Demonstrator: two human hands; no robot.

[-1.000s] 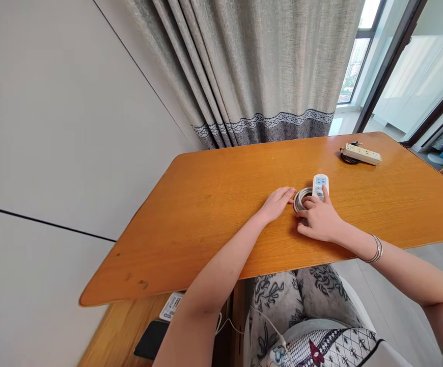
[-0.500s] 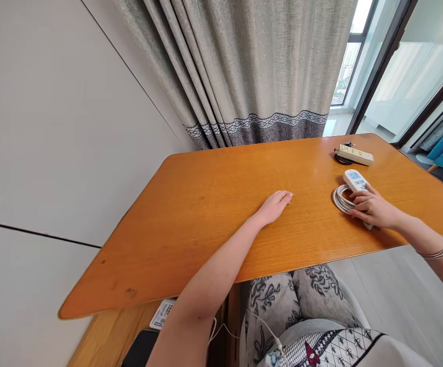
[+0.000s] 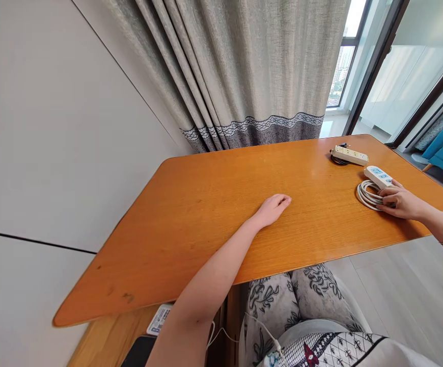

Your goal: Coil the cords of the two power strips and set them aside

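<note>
On the far right of the wooden table, my right hand [image 3: 400,203] closes on a white power strip [image 3: 378,176] with blue socket faces. Its coiled white cord [image 3: 367,195] lies at the hand's fingertips, and the hand covers the strip's near end. Beyond it rests a cream power strip [image 3: 351,155] with a black cord [image 3: 339,159] bunched beside it. Near the table's middle, my left hand [image 3: 272,209] rests on the surface, fingers loosely curled together and nothing visible in them.
The orange-brown table [image 3: 191,214] has rounded corners. A grey curtain [image 3: 267,66] hangs behind it, and a pale wall panel [image 3: 46,127] stands at the left. Below the table's near edge are a white labelled box [image 3: 158,319] and a thin white cable [image 3: 261,321].
My right hand has moved right with the white power strip and its coiled cord. My left hand stays in place, its fingers now more curled. The view has shifted slightly.
</note>
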